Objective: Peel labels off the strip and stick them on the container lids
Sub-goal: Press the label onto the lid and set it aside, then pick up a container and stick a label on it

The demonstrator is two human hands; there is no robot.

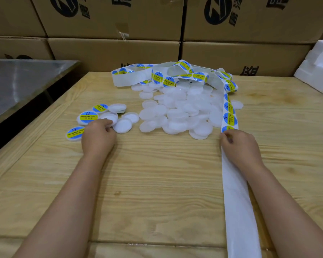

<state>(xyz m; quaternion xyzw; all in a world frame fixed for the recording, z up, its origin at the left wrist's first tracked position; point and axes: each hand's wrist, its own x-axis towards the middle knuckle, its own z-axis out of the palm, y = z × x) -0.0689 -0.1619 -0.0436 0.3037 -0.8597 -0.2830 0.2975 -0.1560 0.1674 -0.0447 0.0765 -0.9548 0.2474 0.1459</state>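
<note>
While left hand [98,138] grips lid [110,117], right hand [241,144] pinches strip [229,118]; cartons [116,17] behind.

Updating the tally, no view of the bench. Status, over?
Left hand holding a bare lid, three labelled lids beside it. Right hand pinching the label strip at the next label. Nothing in the way.

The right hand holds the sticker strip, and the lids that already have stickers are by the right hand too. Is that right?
Not quite. In the head view, the lids that already have stickers lie by the left hand, whose fingers curl on a plain lid, not by the right. The right hand does hold the sticker strip.
</note>
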